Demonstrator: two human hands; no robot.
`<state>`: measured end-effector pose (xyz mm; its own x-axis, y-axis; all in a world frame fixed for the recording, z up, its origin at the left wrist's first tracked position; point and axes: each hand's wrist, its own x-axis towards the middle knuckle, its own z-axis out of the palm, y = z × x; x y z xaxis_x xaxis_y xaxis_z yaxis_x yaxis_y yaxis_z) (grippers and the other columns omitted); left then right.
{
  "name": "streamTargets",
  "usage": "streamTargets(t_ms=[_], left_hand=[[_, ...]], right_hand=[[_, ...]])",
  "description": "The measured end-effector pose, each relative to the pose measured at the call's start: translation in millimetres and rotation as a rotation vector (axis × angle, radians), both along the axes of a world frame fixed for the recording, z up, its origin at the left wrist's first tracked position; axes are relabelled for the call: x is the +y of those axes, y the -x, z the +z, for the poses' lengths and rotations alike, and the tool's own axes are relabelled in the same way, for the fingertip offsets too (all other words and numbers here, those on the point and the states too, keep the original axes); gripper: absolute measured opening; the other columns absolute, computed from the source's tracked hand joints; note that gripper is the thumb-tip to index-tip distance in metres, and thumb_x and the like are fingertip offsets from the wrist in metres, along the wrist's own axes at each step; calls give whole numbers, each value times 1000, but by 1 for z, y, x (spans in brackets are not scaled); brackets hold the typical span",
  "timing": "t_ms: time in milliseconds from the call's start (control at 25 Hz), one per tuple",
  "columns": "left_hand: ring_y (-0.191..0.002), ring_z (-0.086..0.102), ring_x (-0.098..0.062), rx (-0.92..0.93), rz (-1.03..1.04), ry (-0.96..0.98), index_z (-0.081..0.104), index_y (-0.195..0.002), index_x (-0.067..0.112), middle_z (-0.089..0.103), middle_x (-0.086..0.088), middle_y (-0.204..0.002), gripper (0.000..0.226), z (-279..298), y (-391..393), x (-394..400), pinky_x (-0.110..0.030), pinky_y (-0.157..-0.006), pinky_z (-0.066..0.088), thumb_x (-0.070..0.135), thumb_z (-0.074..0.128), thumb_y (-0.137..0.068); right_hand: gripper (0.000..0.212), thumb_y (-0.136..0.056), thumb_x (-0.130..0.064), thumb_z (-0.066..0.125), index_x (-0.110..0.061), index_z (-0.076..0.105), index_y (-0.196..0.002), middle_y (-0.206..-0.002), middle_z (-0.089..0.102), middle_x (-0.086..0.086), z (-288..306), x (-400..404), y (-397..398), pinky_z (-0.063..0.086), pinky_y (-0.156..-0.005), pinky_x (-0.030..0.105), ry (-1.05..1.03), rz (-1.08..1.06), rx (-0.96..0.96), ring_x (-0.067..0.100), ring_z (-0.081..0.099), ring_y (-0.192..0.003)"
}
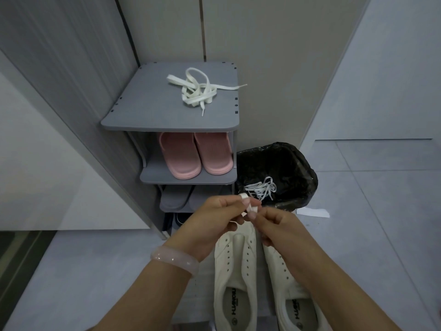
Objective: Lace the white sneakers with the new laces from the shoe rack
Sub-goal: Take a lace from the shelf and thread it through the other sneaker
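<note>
My left hand (216,217) and my right hand (274,225) are close together, and both pinch the same white lace (248,206). The fingers of each grip are curled tight on it. A short bit of the lace sticks up between my two thumbs.

Right under my hands sit the two white sneakers (236,271) on the floor (95,271), side by side, toes pointing away from me. Their little lace holes have no lace in them. The right shoe is partly hidden by my right arm.

Far past my hands stands the gray shoe rack (133,120). On its top lies another white lace (195,89) in a loose pile. On the shelf below that are pink slippers (193,156), and lower down are gray slippers (176,197), just behind my left hand.

Just past my right hand is a bin with a black bag (286,163). Thin white laces (261,187) lie inside it. A pale bracelet (175,259) is on my left wrist.
</note>
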<state>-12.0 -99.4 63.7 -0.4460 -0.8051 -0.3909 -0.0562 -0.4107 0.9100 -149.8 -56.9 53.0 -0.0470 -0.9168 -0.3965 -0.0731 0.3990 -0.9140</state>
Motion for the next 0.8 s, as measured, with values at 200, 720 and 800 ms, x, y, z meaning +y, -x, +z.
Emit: streamTargets(t_ms=[200, 720, 800], left_hand=[[-65, 51, -8, -14, 385, 82, 66, -86, 15, 56, -3, -73, 24, -3, -2, -6, -13, -59, 47, 16, 45, -97], [-73, 58, -20, -548, 158, -22, 68, -89, -3, 59, -8, -96, 22, -94, 7, 5, -22, -62, 48, -2, 46, -88], [-101, 59, -33, -659, 50, 27, 65, -102, -7, 59, -14, -117, 24, -110, 14, 5, -31, -81, 47, 6, 51, -87]], right_hand=[[19, -91, -15, 56, -7, 66, -77, -53, 56, -9, -4, -3, 7, 40, -50, 15, 46, -96, -77, 3, 43, -50], [19, -91, 7, 34, -5, 44, -80, -76, 63, 16, -77, 5, 12, 53, -54, 22, -141, -187, 103, 17, 61, -60], [20, -90, 8, 34, -6, 42, -78, -76, 62, 17, -88, 3, 12, 51, -54, 23, -148, -154, 183, 18, 60, -60]])
